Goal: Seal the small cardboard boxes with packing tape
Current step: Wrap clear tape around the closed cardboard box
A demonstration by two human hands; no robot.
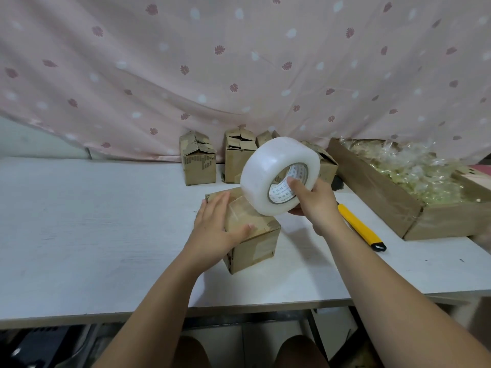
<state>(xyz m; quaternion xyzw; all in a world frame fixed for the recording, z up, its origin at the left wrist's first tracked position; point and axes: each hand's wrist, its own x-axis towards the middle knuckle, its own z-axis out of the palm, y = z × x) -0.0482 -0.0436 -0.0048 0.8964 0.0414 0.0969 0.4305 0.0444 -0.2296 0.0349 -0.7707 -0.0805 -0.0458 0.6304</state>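
Observation:
A small cardboard box (255, 245) stands in the middle of the white table (79, 221). My left hand (215, 224) lies flat on its top, fingers straight, thumb near the front edge. My right hand (310, 200) grips a big roll of clear packing tape (268, 173), thumb inside the core, holding it just above the box's right rear corner. A clear strip of tape (239, 208) runs from the roll down onto the box top.
Three small boxes with loose flaps stand at the back: one (198, 160) on the left, one (237, 158) in the middle, one (325, 163) behind the roll. A yellow utility knife (361, 227) lies right of my wrist. A large carton of plastic-wrapped items (414, 197) fills the right.

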